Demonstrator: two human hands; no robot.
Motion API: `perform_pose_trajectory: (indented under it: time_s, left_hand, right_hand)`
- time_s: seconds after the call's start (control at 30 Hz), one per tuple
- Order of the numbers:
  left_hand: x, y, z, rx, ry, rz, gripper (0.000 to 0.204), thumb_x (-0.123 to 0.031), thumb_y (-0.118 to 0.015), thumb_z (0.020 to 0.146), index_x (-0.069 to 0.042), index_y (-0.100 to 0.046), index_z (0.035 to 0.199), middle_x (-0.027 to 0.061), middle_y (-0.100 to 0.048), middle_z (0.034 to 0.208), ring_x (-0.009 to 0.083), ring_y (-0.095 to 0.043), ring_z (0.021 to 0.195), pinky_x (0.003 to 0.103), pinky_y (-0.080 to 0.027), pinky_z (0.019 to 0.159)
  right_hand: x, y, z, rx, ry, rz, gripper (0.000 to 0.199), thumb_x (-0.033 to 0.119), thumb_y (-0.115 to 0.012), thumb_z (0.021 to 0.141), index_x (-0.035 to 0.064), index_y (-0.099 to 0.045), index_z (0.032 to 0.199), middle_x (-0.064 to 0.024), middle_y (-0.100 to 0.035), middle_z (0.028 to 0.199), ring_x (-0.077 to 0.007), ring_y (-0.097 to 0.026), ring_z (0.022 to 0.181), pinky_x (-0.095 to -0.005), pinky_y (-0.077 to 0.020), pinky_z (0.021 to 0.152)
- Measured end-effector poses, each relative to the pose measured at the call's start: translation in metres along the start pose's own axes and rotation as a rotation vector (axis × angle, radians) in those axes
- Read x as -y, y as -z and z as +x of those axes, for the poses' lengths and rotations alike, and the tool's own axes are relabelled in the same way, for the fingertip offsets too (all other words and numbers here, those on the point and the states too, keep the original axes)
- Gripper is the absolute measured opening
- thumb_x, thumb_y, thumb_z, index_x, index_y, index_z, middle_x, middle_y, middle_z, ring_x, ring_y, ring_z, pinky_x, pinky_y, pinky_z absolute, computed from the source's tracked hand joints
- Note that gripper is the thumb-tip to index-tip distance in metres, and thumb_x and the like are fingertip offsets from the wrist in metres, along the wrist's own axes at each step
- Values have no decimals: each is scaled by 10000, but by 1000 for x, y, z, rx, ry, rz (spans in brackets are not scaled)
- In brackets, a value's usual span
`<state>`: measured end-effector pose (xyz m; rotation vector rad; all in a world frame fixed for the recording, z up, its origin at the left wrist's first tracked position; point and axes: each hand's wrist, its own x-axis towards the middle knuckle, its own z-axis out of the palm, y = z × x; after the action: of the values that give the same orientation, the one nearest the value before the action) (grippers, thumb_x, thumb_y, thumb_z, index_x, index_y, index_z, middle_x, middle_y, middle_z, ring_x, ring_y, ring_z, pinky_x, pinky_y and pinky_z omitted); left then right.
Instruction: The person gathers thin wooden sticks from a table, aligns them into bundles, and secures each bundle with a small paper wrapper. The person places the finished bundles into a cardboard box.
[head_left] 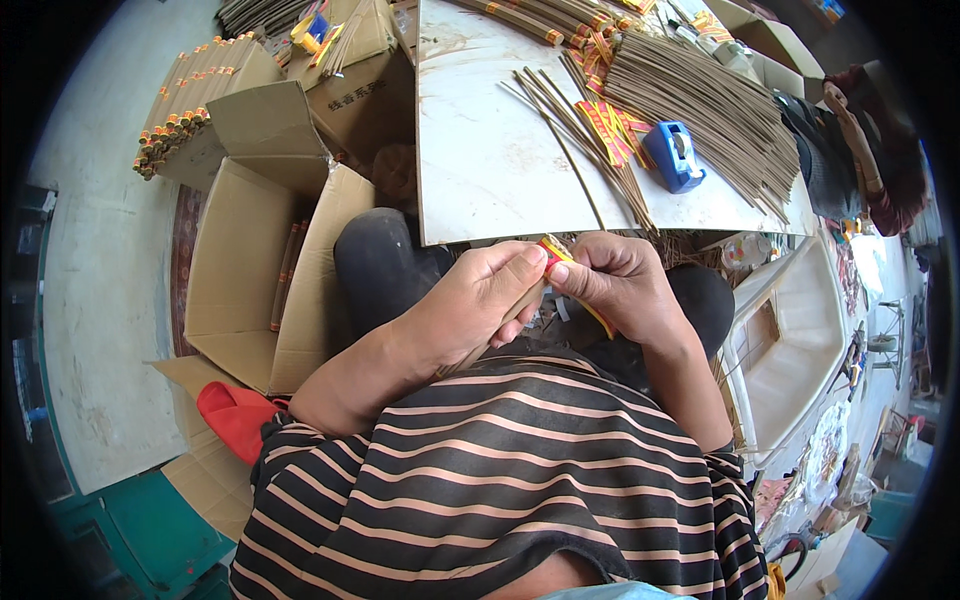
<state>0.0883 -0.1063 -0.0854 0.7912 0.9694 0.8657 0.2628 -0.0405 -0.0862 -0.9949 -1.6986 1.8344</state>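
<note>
In front of my lap my left hand (468, 300) is closed around a bundle of brown incense sticks (522, 304). The bundle slants from upper right down toward my body. A red and yellow paper band (552, 254) goes around its upper end, with my left thumb on the band. My right hand (628, 285) pinches the band from the other side, fingers curled. A yellow-edged tail of the strip hangs below the right fingers. Just beyond, on the white table (480, 160), lie loose incense sticks (580, 140), more red and yellow paper strips (606, 132) and a blue tape dispenser (676, 157).
A large pile of incense sticks (700, 105) covers the table's right side. To my left stands an open cardboard box (235, 270) with a few banded bundles inside. Many banded bundles (195, 100) are stacked farther left. At right is a white tub (785, 350); a person's arm (855, 140) shows beyond.
</note>
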Motion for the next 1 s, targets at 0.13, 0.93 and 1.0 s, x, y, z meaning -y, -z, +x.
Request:
perform_pose_trajectory:
  time_s: [0.13,0.93,1.0]
  left_hand:
    - [1,-2,0,-32,-29,54,362,-353,-353,976,-27,-509,981,-8,-449,640,36,-402,507,155,-343,448]
    - [27,-19,4,-283,-456,747,480,-268,-366,980,80,-334,1309,188,-576,1016,169,-567,892,238,-454,769]
    - [29,-17,6,-277,-522,763,485,-262,-361,982,71,-309,1330,173,-575,1000,169,-567,870,239,-455,772]
  right_hand:
    - [-24,3,9,17,109,88,262,229,-714,779,4,-599,708,17,-531,648,-60,-453,602,-203,-389,540]
    - [-17,2,-15,-12,-6,72,297,234,-607,871,-27,-603,1012,-12,-605,789,-64,-508,697,-202,-428,618]
    - [-18,3,-15,37,28,145,304,232,-599,877,-25,-588,1039,-17,-606,826,-68,-513,722,-199,-425,637]
